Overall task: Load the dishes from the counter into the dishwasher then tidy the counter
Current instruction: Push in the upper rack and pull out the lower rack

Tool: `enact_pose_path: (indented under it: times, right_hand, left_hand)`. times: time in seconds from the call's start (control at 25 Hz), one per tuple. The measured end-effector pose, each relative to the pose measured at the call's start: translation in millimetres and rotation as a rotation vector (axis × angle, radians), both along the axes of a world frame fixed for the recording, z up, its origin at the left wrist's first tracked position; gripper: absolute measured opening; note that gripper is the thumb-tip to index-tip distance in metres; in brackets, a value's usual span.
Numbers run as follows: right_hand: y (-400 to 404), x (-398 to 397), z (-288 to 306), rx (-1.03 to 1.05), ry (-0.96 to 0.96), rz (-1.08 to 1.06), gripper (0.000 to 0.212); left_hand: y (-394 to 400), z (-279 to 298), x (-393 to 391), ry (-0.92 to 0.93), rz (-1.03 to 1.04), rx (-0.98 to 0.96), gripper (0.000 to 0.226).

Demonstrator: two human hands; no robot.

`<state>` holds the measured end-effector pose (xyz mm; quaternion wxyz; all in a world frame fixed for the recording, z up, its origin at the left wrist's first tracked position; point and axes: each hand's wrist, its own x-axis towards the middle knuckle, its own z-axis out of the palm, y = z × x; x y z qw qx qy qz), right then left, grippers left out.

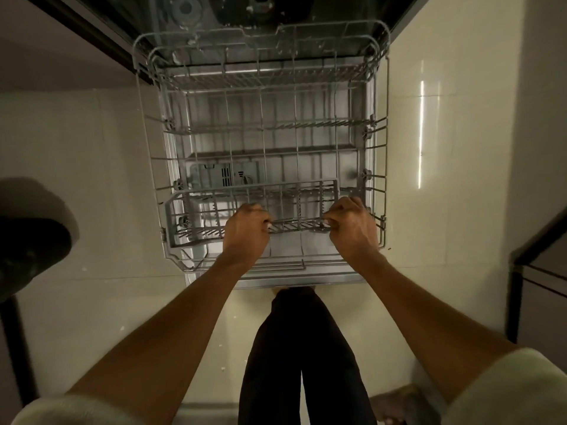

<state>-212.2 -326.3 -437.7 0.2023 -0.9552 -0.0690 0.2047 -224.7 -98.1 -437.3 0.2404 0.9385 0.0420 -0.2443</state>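
Both hands (pixel 302 230) gripping rack (pixel 264 130)

Grey rack (pixel 260 130) (cream floor (pixel 92 179)).

Grey wire dishwasher rack (pixel 260 142), pulled out

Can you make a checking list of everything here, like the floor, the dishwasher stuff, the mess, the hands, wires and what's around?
Surface: pale tiled floor, a few small specks.
Job's things: lower rack pulled out over the open door, no dishes in it; cutlery basket at its near end.
Clutter: nothing seen.
Hands: left hand and right hand both grip the basket's wire.
Cables: nothing seen.
Surroundings: dark round thing at left; dark cabinet at right.
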Motion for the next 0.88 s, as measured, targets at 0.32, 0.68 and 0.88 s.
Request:
enact_pose_path:
  times: [0.32,0.68,0.88]
  right_hand:
    - [2,2,-40,-0.023,0.073,0.059,0.016]
    - [1,9,-52,-0.073,0.177,0.091,0.014]
    - [0,7,-55,-0.081,0.192,0.080,0.015]
  left_hand:
    - [1,-47,-8,0.069,-0.026,0.036,0.020]
    - [-2,-69,-2,0.084,-0.066,0.036,0.026]
    - [-2,-72,-3,0.076,-0.083,0.018,0.024]
